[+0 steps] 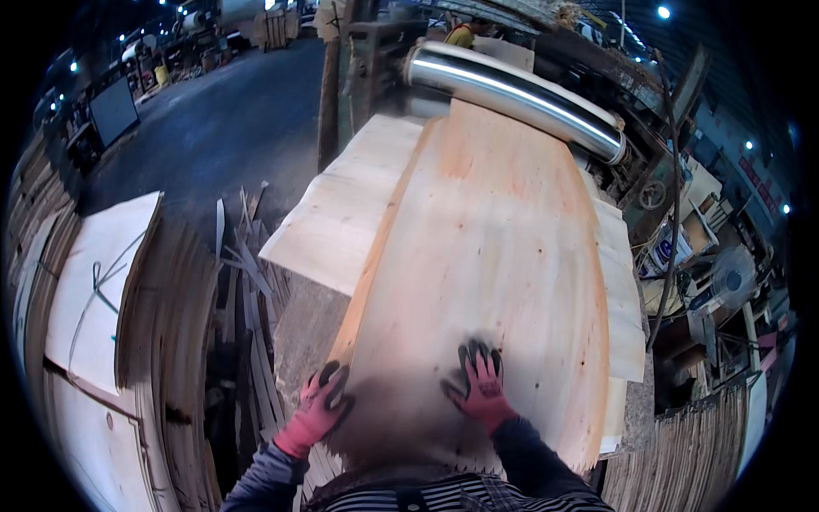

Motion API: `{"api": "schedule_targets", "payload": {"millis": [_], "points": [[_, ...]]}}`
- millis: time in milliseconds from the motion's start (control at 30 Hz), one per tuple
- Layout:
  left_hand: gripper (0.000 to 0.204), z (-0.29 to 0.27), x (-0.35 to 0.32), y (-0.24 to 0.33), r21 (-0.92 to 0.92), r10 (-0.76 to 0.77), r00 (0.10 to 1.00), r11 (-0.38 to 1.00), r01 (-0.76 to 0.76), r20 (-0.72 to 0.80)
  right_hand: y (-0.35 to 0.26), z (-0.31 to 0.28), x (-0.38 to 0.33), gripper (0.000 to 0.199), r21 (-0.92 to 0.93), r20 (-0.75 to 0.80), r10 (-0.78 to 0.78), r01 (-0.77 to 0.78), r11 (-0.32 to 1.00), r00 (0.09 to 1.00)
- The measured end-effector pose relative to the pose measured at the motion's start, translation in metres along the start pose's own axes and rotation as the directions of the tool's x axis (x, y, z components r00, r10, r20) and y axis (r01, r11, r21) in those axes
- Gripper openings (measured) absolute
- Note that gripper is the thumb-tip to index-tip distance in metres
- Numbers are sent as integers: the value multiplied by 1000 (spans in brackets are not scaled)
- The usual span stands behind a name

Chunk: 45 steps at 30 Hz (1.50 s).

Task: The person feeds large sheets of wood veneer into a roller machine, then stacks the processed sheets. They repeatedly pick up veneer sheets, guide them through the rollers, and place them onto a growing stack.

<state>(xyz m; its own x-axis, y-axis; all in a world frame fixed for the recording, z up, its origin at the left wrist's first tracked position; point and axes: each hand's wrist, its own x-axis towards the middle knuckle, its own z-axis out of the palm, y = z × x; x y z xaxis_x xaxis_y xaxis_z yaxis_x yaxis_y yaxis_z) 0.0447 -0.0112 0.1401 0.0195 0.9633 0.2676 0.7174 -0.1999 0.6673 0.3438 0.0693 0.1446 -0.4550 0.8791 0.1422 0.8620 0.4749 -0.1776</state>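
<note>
A large pale wood veneer sheet (478, 282) stretches from in front of my body to a shiny metal roller (512, 98) at the far end. My right hand (485, 391), in a pink glove with dark fingertips, lies on the sheet with its fingers spread. At the sheet's near left edge is my left hand (317, 408), gloved alike, its fingers apart and slightly bent. Whether it touches the edge I cannot tell. Beneath the sheet, another veneer piece (333, 209) sticks out on the left, and more veneer (621, 294) shows on the right.
Tied veneer stacks (94, 290) stand at the left, beside loose wood strips (254, 282). Another veneer stack (682, 452) is at the near right. A fan (734, 277) and a bucket (667, 252) sit at the right. Behind the roller, a person (462, 34) is partly hidden.
</note>
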Motion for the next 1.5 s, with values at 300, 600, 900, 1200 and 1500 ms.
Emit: {"api": "schedule_targets", "payload": {"millis": [300, 600, 900, 1200, 1500], "points": [[51, 6, -3, 6, -284, -125, 984, 946, 156, 123, -64, 38, -121, 82, 71, 337, 313, -355, 932, 888], [39, -3, -12, 28, -719, -75, 816, -525, 456, 573, -77, 4, -123, 79, 92, 289, 218, -254, 963, 932], [46, 46, -27, -38, -783, 95, 919, 562, 267, 382, 8, 64, -5, 64, -136, -79, 418, -425, 895, 905], [42, 56, -20, -27, -645, -384, 607, 38, 764, 696, 40, 33, 51, 68, -140, 66, 488, -476, 868, 870], [34, 45, -4, 3, -621, -456, 513, -122, 774, 728, 145, 34, 217, 68, -97, -116, 494, -504, 858, 862]]}}
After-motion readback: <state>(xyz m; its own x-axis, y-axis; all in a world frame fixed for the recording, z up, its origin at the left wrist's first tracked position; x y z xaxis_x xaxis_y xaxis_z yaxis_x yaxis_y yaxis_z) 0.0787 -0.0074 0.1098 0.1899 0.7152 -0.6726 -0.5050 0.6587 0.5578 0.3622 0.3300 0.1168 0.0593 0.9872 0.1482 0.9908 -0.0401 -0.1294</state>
